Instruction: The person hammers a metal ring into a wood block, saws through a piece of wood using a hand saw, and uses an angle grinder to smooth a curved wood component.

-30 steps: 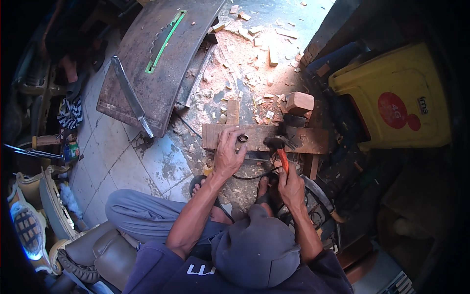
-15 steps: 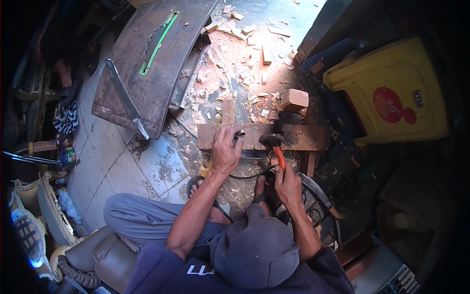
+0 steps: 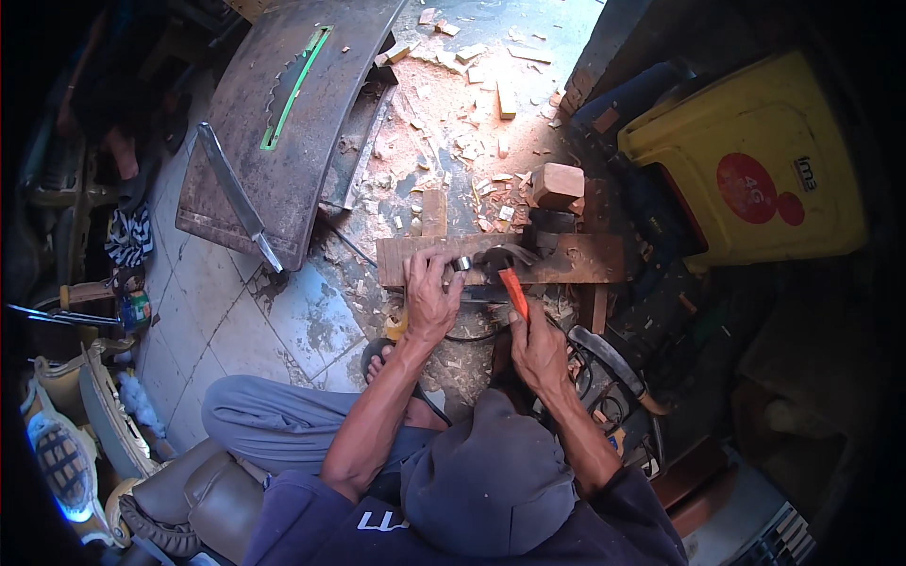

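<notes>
A thick wooden board (image 3: 590,259) lies crosswise in front of me. Over its left part, my left hand (image 3: 432,297) is closed around a small metal piece with a round shiny end (image 3: 462,263). What the fingers cover cannot be made out. Wrapped round the orange handle of a claw hammer (image 3: 512,288), my right hand (image 3: 542,354) is just right of the left one. The dark hammer head hangs over the board, close beside the metal end; whether they touch is unclear. A wooden block (image 3: 558,186) sits beyond the board.
At the left stands a metal saw table (image 3: 255,189) with a toothed blade in a green-edged slot. A long flat metal bar (image 3: 231,184) rests at its corner. Wood offcuts and sawdust (image 3: 462,123) cover the floor ahead. A yellow plastic container (image 3: 755,217) is at the right.
The hammer has swung left, bringing its head nearer the metal end, and my right hand has shifted left with it. My left hand stays almost in place. The whole view has tilted slightly.
</notes>
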Demonstrator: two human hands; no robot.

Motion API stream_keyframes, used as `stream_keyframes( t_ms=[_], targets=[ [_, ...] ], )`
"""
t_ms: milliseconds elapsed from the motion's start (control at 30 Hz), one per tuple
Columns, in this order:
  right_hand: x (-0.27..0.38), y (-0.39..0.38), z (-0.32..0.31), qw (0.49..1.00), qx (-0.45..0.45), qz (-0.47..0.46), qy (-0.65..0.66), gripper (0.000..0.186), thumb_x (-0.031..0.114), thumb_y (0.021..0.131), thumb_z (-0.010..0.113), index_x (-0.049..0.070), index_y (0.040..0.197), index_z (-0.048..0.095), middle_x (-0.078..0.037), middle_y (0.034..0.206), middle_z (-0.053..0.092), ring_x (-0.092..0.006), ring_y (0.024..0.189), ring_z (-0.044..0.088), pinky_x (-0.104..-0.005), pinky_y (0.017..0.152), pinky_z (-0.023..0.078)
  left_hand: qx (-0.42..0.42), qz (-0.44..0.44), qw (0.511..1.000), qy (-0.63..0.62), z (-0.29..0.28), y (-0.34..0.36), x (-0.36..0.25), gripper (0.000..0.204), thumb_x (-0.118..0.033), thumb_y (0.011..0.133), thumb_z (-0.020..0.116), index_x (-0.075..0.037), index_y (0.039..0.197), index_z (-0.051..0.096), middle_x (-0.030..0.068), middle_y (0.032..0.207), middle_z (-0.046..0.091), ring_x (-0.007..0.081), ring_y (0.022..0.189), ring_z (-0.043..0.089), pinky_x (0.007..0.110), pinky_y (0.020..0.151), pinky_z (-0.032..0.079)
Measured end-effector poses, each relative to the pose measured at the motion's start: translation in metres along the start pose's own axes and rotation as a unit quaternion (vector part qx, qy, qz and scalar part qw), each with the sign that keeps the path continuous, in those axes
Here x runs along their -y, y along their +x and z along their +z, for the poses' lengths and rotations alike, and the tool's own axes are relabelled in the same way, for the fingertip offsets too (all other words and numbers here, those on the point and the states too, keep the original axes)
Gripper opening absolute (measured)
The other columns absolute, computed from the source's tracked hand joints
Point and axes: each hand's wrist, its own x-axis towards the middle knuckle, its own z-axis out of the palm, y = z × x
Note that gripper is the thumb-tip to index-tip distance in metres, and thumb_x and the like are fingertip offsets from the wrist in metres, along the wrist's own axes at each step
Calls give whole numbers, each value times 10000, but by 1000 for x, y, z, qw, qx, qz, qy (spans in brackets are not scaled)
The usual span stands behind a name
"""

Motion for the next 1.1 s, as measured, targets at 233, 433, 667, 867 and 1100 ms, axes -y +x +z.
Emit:
stream_keyframes(
  t_ms=[233, 433, 667, 867, 1100],
  targets=[
    [7, -12, 14, 992, -82, -96, -19, 391, 122, 1003, 667, 21, 1364, 558, -257, 848, 704, -433, 730, 724, -505, 608, 555, 24, 21, 999, -14, -6, 7, 6, 323, -99, 823, 800, -56, 1133, 723, 152, 1163, 612, 366, 1111, 555, 467, 993, 459],
    [13, -15, 3, 995, -64, -71, -23, 358, 144, 1013, 646, 42, 1345, 560, -239, 904, 722, -426, 744, 724, -505, 600, 562, 28, 31, 999, -18, -7, 4, 13, 320, -103, 817, 812, -56, 1123, 733, 157, 1125, 629, 371, 1066, 571, 476, 960, 472],
    [13, 1, -2, 997, -43, -54, -20, 303, 163, 1021, 638, 78, 1306, 581, -237, 899, 725, -436, 750, 726, -505, 596, 561, 30, 45, 998, -19, -10, 12, 13, 307, -97, 821, 804, -45, 1117, 742, 167, 1118, 634, 379, 1070, 576, 473, 951, 475],
    [-4, -1, 9, 999, -20, -22, -23, 273, 169, 1039, 619, 73, 1292, 577, -243, 798, 689, -478, 719, 706, -530, 591, 545, 17, 53, 998, -20, -10, 12, 14, 310, -82, 784, 829, -29, 1079, 750, 157, 1098, 654, 363, 1036, 600, 452, 915, 498],
    [-4, 2, 15, 997, 17, -10, -79, 224, 180, 1059, 593, 73, 1255, 567, -255, 734, 662, -493, 683, 683, -548, 566, 505, 22, 46, 998, -42, -11, 15, 13, 296, -82, 790, 824, -34, 1074, 753, 147, 1087, 658, 366, 1038, 595, 459, 928, 495]
  ],
)
